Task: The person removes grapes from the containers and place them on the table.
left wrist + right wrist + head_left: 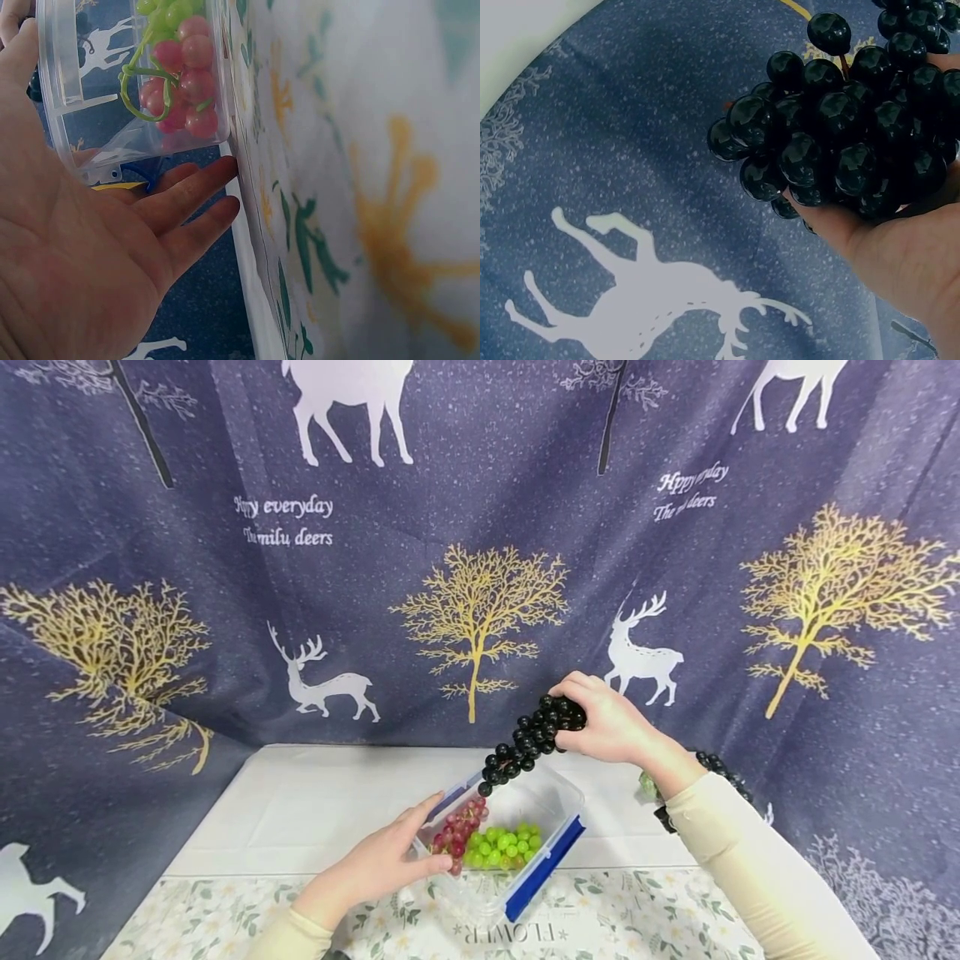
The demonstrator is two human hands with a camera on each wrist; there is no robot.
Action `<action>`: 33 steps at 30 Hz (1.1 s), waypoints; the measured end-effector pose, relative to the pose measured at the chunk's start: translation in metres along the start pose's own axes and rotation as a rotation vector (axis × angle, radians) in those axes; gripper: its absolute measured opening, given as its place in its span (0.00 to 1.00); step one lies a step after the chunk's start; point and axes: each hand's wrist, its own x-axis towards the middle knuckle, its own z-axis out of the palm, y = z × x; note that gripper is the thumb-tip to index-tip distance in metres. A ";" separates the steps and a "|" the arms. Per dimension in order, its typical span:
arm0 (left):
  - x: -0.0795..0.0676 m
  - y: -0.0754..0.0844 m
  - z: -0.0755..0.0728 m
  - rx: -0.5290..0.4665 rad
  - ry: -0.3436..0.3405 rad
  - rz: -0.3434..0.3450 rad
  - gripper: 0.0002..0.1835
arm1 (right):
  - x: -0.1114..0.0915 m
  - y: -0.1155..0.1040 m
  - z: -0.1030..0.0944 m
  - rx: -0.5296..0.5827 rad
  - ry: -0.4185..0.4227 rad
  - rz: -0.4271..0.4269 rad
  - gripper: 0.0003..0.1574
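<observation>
In the head view my right hand (603, 718) grips the upper end of a bunch of black grapes (528, 739), which slants down over the clear plastic box (555, 789). The same grapes (840, 127) fill much of the right wrist view, the thumb beneath them. Inside the box lie a bunch of red grapes (456, 833) and a bunch of green grapes (504, 846). My left hand (382, 860) rests against the box's left corner, thumb and index finger spread along its sides. In the left wrist view its fingers (187, 199) look mostly straight beside the box.
A blue latch flap (543, 868) sticks out from the box's right side. Behind my right sleeve, more black grapes (720, 768) and a small green thing (647, 785) are partly hidden. A flowered cloth (615, 910) covers the table front; a deer-print curtain (480, 468) hangs behind.
</observation>
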 end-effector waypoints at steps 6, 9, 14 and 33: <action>0.000 -0.001 0.001 -0.011 -0.002 0.003 0.52 | -0.001 0.004 -0.006 -0.006 -0.001 0.017 0.39; 0.000 -0.001 0.001 -0.019 -0.005 0.006 0.52 | -0.002 0.007 -0.009 -0.008 -0.003 0.028 0.39; 0.000 -0.001 0.000 -0.017 0.002 0.002 0.52 | -0.002 0.012 -0.012 -0.002 -0.008 0.039 0.38; 0.001 -0.003 0.002 -0.016 0.005 0.007 0.52 | -0.009 0.038 -0.020 -0.016 -0.048 0.148 0.36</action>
